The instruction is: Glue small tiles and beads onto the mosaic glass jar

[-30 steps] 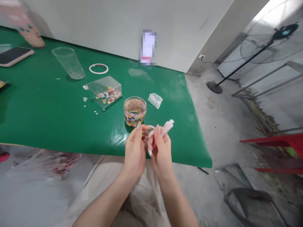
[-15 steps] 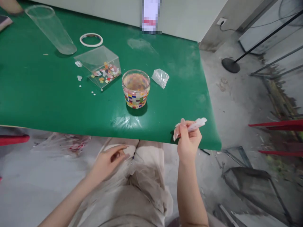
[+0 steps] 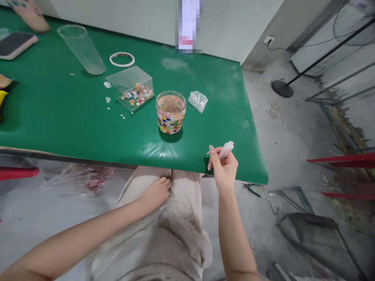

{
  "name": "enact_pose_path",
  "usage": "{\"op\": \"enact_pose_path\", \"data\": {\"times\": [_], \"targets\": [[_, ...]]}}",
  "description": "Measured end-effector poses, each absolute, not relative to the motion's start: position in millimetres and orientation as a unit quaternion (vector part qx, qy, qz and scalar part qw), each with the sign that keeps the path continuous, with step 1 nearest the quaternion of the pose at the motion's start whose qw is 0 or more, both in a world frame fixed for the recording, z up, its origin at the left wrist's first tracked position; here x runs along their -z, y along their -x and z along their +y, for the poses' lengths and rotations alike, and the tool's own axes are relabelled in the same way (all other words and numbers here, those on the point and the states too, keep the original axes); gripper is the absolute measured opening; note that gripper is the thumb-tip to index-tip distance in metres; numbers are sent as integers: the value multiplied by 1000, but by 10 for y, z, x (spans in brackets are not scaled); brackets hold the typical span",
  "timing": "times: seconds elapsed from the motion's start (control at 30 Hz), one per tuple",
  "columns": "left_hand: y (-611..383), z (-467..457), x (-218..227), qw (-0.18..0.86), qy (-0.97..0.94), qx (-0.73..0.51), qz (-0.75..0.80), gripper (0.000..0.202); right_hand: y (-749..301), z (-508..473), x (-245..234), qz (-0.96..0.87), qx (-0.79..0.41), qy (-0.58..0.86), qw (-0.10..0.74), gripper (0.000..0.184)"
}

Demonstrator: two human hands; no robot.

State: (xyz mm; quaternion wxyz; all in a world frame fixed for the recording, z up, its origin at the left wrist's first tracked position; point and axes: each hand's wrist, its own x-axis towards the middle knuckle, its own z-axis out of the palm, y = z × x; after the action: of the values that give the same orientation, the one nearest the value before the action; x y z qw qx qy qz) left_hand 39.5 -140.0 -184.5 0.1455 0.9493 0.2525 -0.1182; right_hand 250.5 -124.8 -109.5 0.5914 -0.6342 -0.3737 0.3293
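Note:
My right hand (image 3: pixel 223 167) is closed around a slim white tube (image 3: pixel 226 150) with a wider, lobed end that points up, over the table's front right edge. My left hand (image 3: pixel 158 191) lies on my thigh, its fingers lightly bent and together, holding nothing I can see. Between and beyond my hands stands a glass cup (image 3: pixel 171 113), upright, its outside covered with small coloured mosaic tiles. To its left a clear plastic box (image 3: pixel 133 88) lies tilted with loose mosaic pieces (image 3: pixel 137 95) in it. A crumpled clear plastic bag (image 3: pixel 198 100) sits right of the cup.
The green table (image 3: pixel 73 125) holds a clear cylinder (image 3: pixel 83 50), a white ring (image 3: pixel 122 59) and a phone (image 3: pixel 17 45). A patterned cup (image 3: pixel 31 15) stands at the far left. Pliers (image 3: pixel 252 189) lie on the floor, and a stand base (image 3: pixel 282 89) is at the right.
My left hand has lowered from a raised, half-curled pose onto my thigh. My right hand has shifted left with the white tube, which now points more upward. The view has turned slightly left.

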Motion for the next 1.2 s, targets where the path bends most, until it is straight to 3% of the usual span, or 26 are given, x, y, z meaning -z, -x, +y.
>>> {"op": "enact_pose_path", "data": {"times": [0.4,0.63,0.77,0.87,1.03,1.2], "targets": [[-252,-1452,1806,176,-948,89,248,26,-2580,-1201,1042,-399,-371,629,554,32],[-154,-1322,1378,211,-931,75,289,28,-3066,-678,858,-449,-317,637,540,32],[-157,-1304,1013,421,-829,3,367,18,-3372,2,796,-515,-274,644,494,35],[-256,-1284,810,539,-742,-81,391,14,-3421,542,815,-562,-241,648,454,20],[-511,-1074,538,568,-659,-238,433,16,-3309,1056,926,-605,-236,670,360,22],[-750,-733,268,577,-607,-281,468,16,-3230,1104,1044,-605,-244,693,306,26]]}}
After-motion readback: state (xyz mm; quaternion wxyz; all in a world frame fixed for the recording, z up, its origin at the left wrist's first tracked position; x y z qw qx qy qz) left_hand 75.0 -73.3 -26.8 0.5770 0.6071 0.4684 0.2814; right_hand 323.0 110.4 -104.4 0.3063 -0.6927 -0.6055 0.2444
